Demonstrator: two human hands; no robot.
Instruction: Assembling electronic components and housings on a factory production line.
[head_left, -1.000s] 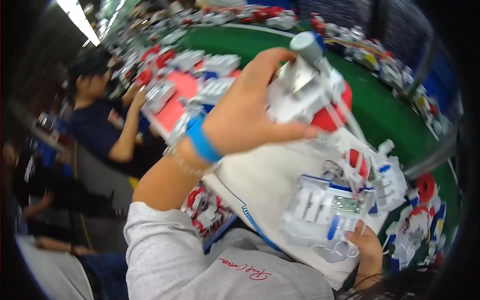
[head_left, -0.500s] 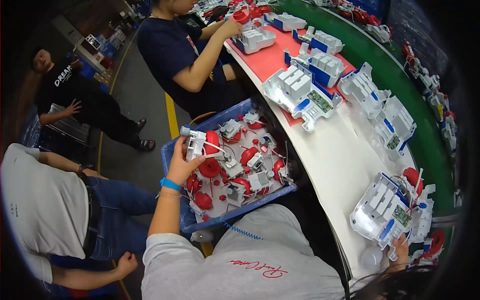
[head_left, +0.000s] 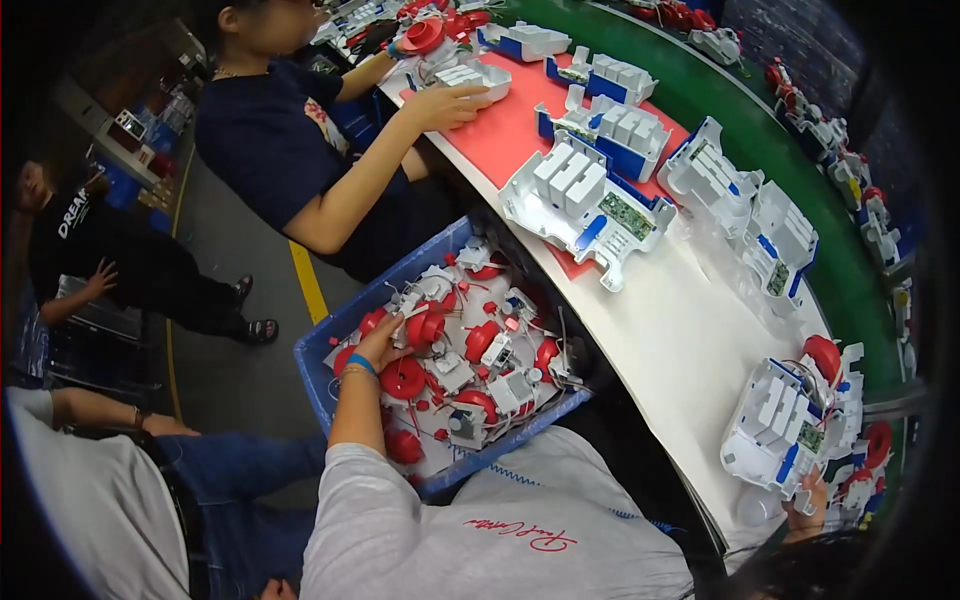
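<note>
My left hand (head_left: 378,348), with a blue band at its wrist, reaches into a blue bin (head_left: 318,372). Its fingers close on a red and white motor-like assembly (head_left: 426,328), which rests among similar parts; its fingertips are partly hidden. At the right end of the white table, my right hand (head_left: 808,506) grips the lower edge of a white plastic housing (head_left: 757,440). That housing has a green circuit board and blue pieces, with a red round part and wires beside it. A clear round cap (head_left: 760,505) lies next to my right hand.
Several white and blue housings, one large (head_left: 585,200), stand along the white table (head_left: 650,340) and its red mat (head_left: 510,135). Beyond runs a green conveyor (head_left: 850,290) bearing parts. A co-worker (head_left: 290,160) handles a housing at far left. Other people stand at left.
My left hand has lowered the red and white assembly from above the bin down among the other parts. The right hand keeps its grip on the housing. The co-worker's hand has shifted.
</note>
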